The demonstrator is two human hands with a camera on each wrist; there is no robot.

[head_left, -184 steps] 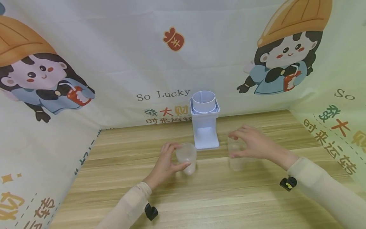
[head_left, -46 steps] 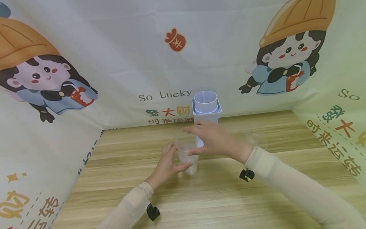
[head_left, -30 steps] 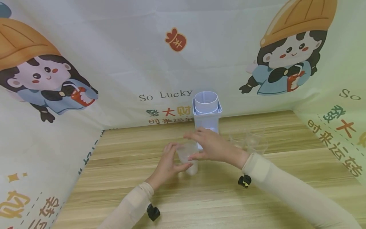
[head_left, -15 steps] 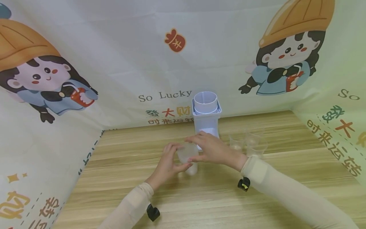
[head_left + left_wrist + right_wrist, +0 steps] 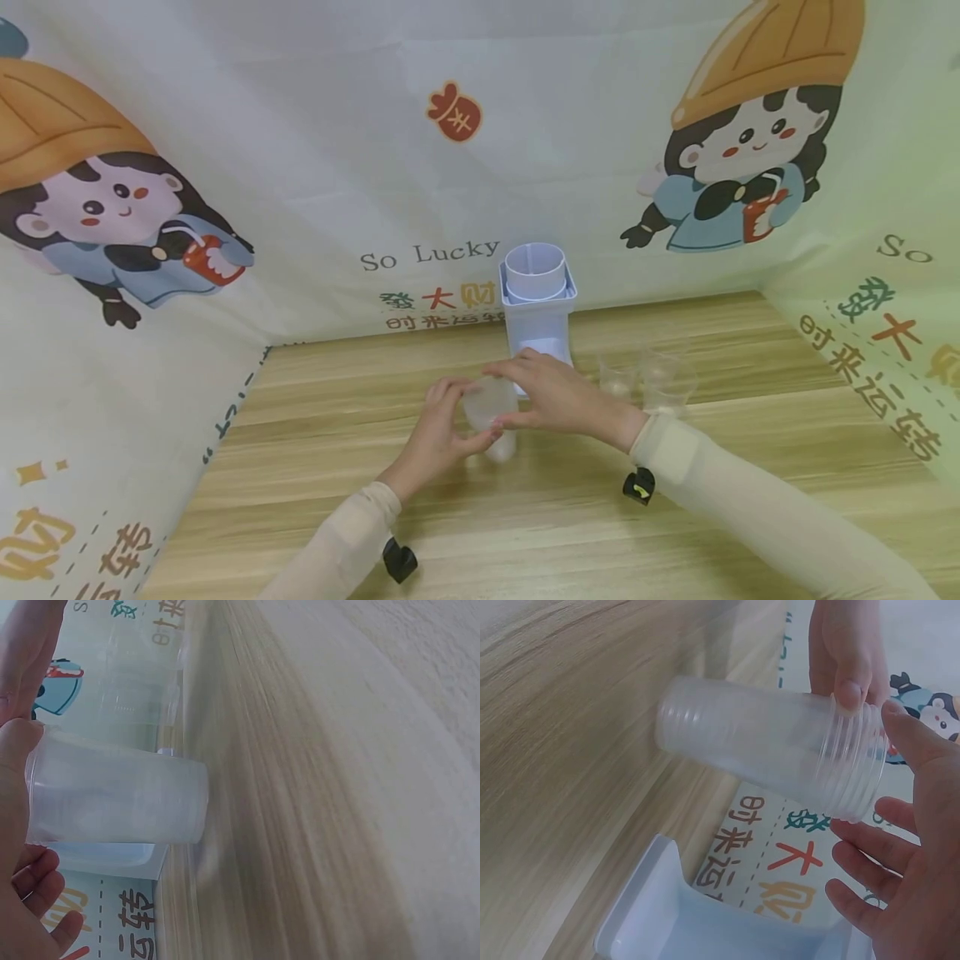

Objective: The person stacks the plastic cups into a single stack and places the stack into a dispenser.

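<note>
A stack of nested clear plastic cups (image 5: 501,448) stands upright on the wooden table, its ribbed rims showing in the right wrist view. My left hand (image 5: 438,429) grips the stack near the top, thumb on the near side and fingers round the far side. From the right, my right hand (image 5: 558,398) holds the uppermost cup (image 5: 855,761) at its rim between thumb and fingers. In the head view both hands meet around the mouth of the stack. A white holder (image 5: 538,321) with a round tube on top stands just behind, partly hidden by my right hand.
More clear cups (image 5: 667,387) stand to the right of the holder, faint against the wood. Printed cloth (image 5: 337,167) walls in the table (image 5: 525,525) at the back and both sides.
My right hand has come left from the right-hand cups and lowered a clear cup into the stack. My left hand has stayed on the stack.
</note>
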